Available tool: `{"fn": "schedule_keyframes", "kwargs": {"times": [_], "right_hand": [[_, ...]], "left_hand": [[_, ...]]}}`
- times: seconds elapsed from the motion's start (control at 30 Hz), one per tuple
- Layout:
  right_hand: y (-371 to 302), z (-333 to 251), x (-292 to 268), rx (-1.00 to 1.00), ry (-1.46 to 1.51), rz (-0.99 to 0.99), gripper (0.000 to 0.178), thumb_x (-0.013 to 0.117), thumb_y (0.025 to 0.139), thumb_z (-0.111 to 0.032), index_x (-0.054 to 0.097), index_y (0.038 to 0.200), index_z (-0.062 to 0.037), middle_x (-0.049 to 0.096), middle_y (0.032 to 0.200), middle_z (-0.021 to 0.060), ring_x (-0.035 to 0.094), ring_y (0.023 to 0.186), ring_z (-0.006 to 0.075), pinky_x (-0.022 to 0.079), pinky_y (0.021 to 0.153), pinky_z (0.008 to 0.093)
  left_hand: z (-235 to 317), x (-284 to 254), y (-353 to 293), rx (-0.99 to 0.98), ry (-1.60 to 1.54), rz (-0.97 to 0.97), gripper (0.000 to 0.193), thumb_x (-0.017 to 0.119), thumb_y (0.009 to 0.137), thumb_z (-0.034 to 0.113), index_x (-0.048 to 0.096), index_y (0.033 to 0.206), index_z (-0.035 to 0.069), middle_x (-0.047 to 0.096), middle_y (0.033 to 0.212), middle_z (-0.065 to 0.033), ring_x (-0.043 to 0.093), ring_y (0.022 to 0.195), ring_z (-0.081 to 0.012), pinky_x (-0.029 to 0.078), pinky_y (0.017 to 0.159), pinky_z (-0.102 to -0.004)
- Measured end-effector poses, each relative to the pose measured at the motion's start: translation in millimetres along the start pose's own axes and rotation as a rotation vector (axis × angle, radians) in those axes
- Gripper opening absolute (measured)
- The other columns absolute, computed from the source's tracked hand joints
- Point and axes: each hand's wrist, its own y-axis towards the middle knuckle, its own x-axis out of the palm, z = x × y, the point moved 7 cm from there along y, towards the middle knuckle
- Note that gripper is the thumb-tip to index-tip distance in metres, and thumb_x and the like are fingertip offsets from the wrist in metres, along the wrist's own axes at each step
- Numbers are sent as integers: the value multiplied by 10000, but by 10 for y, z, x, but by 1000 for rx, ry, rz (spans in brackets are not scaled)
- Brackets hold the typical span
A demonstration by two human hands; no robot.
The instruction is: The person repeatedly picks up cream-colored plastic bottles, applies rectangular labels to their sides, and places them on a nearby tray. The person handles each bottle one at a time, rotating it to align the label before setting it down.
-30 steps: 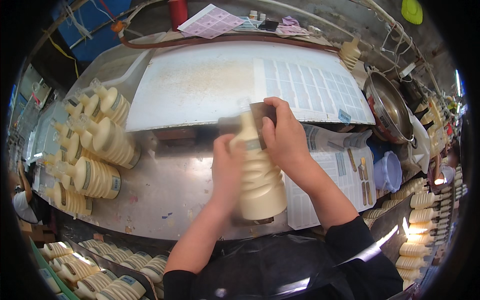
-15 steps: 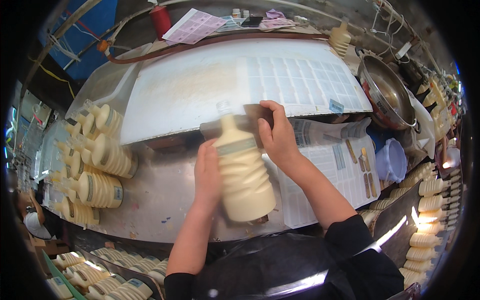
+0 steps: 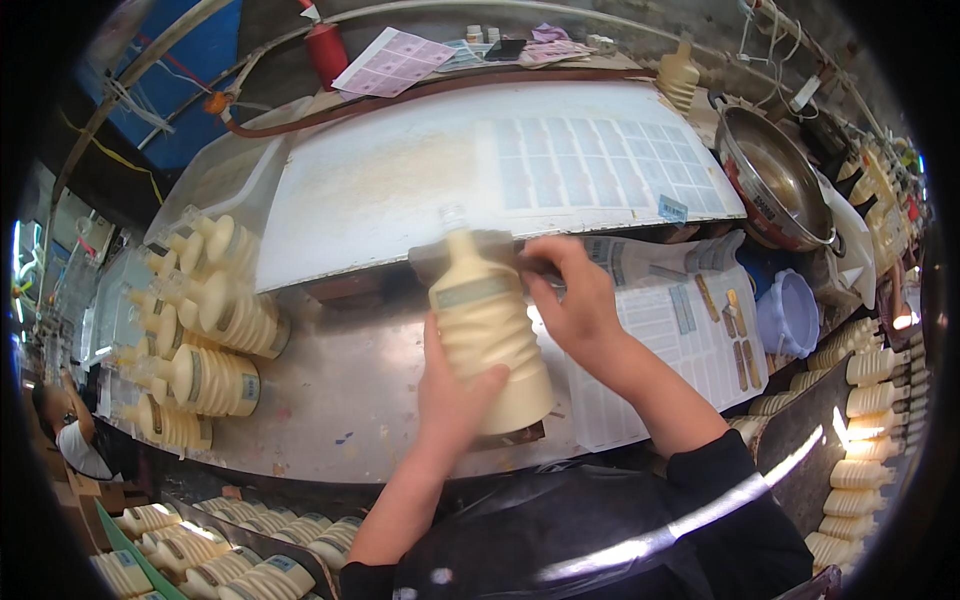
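A cream-coloured bottle (image 3: 490, 335) with a wavy body, a grey-green label band and a clear neck lies in front of me, its neck pointing away. My left hand (image 3: 448, 405) is closed around its lower body, thumb across the front. Beside its right shoulder, my right hand (image 3: 580, 305) pinches a dark brown flat piece, blurred and partly hidden by the fingers. A dark support (image 3: 432, 262) shows behind the bottle's neck. Beyond it, a white board (image 3: 370, 190) carries a grid of pale blue labels (image 3: 600, 165).
Cream bottles (image 3: 225, 315) crowd the left side, and more fill boxes (image 3: 270, 540) below. To the right lie a label sheet (image 3: 630, 370) and several narrow brown-handled tools (image 3: 740, 365), beside a lilac bucket (image 3: 787, 315). A large metal pan (image 3: 775, 180) stands behind.
My left hand has shifted from the bottle's left side to its lower front. My right hand has moved slightly right and down, lowering the dark piece beside the bottle's shoulder.
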Motion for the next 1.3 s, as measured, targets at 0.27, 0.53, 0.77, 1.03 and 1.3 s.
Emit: {"fn": "schedule_keyframes", "kwargs": {"times": [0.27, 0.53, 0.77, 1.03, 1.3], "right_hand": [[-80, -956, 90, -486, -279, 9, 267, 695, 753, -89, 715, 1017, -56, 724, 1013, 98, 708, 912, 273, 531, 758, 403], [-116, -1263, 833, -593, -505, -235, 41, 637, 721, -155, 644, 735, -117, 569, 754, 43, 554, 779, 205, 411, 717, 332], [9, -1162, 521, -478, -409, -199, 78, 649, 767, -138, 644, 835, -100, 614, 750, 56, 632, 746, 234, 474, 670, 357], [-199, 189, -127, 407, -53, 82, 356, 709, 883, -234, 699, 1185, -45, 739, 1119, 157, 721, 946, 355, 570, 831, 392], [-269, 321, -94, 357, 290, 166, 289, 655, 946, -72, 688, 1229, -20, 734, 1130, 104, 685, 1011, 149, 545, 870, 286]], "left_hand": [[363, -37, 30, -87, 180, 38, 1091, 865, 756, 363, 261, 1586, -7, 583, 1385, -260, 615, 1254, -309, 502, 1036, -397], [20, 72, -20, 424, 764, 202, 420, 636, 972, 315, 507, 1274, 53, 632, 1177, -120, 647, 1098, -273, 538, 863, -381], [129, 49, 106, 246, 690, 34, 708, 693, 926, 378, 397, 1498, 85, 490, 1446, -169, 489, 1330, -325, 407, 1061, -441], [332, 30, 59, 343, 534, 132, 1038, 781, 779, 379, 250, 1610, 54, 478, 1434, -261, 473, 1320, -425, 356, 1126, -516], [271, 19, 93, 238, 467, 111, 1080, 799, 737, 338, 230, 1609, 52, 484, 1443, -269, 470, 1322, -449, 335, 1134, -533]]}}
